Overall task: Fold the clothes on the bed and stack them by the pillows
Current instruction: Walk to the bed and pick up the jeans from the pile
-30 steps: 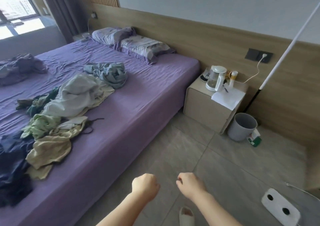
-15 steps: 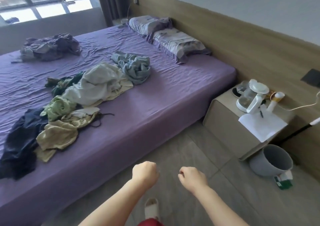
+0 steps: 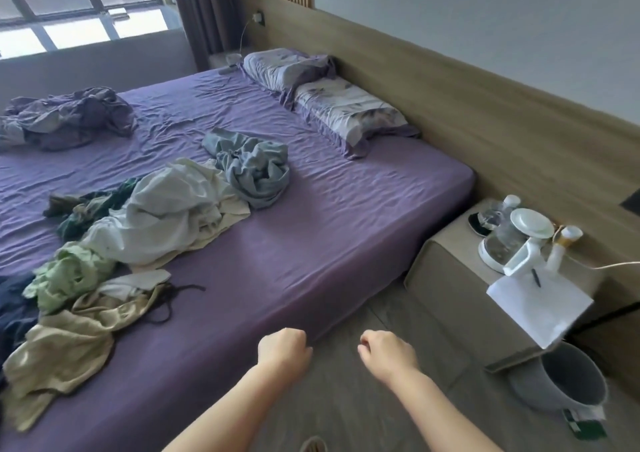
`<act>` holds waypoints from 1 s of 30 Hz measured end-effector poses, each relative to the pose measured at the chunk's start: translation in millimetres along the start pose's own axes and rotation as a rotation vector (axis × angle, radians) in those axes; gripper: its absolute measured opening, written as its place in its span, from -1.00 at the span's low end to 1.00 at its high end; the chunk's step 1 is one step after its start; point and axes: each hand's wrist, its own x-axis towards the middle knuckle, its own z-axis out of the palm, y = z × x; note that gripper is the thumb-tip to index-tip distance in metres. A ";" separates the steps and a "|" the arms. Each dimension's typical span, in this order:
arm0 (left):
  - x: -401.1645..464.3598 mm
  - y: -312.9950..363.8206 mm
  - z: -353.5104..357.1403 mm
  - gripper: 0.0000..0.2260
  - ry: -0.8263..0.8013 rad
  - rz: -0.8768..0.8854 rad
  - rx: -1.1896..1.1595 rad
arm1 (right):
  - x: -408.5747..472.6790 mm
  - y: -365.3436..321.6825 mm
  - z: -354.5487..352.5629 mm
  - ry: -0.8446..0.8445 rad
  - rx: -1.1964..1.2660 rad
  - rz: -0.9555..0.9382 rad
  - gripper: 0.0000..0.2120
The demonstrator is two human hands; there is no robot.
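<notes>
Clothes (image 3: 145,229) heaped unfolded at 10 o'clock on bed (image 3: 346,209), pillows (image 3: 329,101) at 12; left hand (image 3: 284,351) and right hand (image 3: 388,356) at 6, fingers curled, holding nothing, likely approaching to begin.

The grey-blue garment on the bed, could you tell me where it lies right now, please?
In the head view the grey-blue garment lies crumpled mid-bed, left of the pillows, touching the white garment.
</notes>
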 end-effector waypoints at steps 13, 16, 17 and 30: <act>111.3 39.1 -52.9 -0.73 0.012 -0.072 -0.017 | 125.3 24.3 -66.8 -0.036 -0.023 -0.075 -0.69; 134.7 56.7 -63.8 -0.72 0.022 -0.140 -0.059 | 158.4 41.1 -87.9 -0.052 -0.052 -0.124 -0.69; 142.2 63.0 -67.5 -0.72 0.023 -0.165 -0.074 | 169.4 47.2 -95.7 -0.056 -0.063 -0.144 -0.69; 219.1 114.3 -112.7 -0.73 0.063 -0.408 -0.185 | 289.8 76.6 -168.5 -0.106 -0.167 -0.352 -0.73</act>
